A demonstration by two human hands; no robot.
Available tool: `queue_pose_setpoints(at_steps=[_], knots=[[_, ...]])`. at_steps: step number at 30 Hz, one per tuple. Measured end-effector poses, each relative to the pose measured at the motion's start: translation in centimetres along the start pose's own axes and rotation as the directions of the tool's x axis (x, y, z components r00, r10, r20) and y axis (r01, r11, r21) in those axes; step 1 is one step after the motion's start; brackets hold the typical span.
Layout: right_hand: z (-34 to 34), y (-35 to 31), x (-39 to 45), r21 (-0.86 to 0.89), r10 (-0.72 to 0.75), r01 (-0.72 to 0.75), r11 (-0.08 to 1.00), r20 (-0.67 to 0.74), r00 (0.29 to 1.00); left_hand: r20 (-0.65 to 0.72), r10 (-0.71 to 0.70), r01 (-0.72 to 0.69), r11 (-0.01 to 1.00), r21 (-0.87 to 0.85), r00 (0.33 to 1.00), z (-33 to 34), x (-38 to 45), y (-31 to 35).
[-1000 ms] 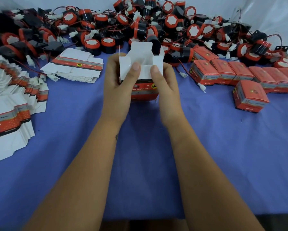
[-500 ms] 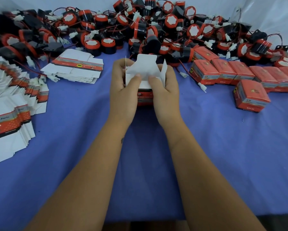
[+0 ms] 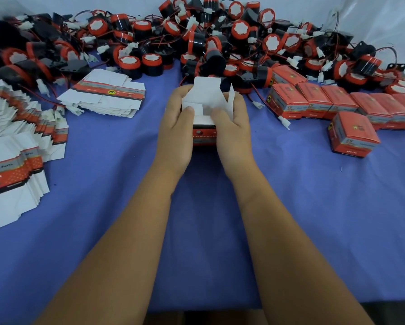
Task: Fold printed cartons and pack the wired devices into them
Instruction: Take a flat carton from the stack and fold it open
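I hold one printed carton [image 3: 204, 134] at the middle of the frame, standing on the blue cloth [image 3: 314, 207]. My left hand [image 3: 176, 127] and right hand [image 3: 232, 127] clasp its sides, thumbs pressing the white end flaps inward while the tuck flap [image 3: 207, 89] stands up behind. I judge this the folding step: one end is being closed. Next I should bring the tuck flap down and slip it in squarely, without creasing it. The wired devices [image 3: 196, 41] lie heaped across the top, finished cartons [image 3: 337, 102] at the right, flat cartons [image 3: 107, 95] at the upper left.
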State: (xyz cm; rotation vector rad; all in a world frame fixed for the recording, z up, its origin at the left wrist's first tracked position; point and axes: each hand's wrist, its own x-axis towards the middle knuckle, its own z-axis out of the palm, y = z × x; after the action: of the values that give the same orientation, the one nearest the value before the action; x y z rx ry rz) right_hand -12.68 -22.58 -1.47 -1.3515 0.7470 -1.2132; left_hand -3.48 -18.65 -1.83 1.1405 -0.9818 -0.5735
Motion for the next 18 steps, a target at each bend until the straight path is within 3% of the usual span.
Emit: queue_pose_setpoints(at_steps=[4,6,13,18], knots=[[-0.22,-0.26,0.48,0.25,0.169,-0.189,0.949,0.101,0.98,-0.041,-0.031,0.028,0.997,-0.072,0.999,-0.23,0.19,0.15],[-0.29,-0.38,0.65,0.255,0.208,-0.223,0.941,0.087,0.974,-0.054,-0.047,0.042,0.995,-0.087,0.997,-0.28,0.32,0.19],[-0.36,-0.54,0.58,0.151,0.114,-0.137,0.979,0.15,0.982,-0.056,-0.058,0.053,0.994,-0.094,0.997,-0.25,0.44,0.31],[-0.47,-0.62,0.12,0.135,0.034,-0.046,0.99,0.086,0.996,-0.051,-0.047,0.04,0.991,-0.124,0.998,-0.32,0.3,0.51]])
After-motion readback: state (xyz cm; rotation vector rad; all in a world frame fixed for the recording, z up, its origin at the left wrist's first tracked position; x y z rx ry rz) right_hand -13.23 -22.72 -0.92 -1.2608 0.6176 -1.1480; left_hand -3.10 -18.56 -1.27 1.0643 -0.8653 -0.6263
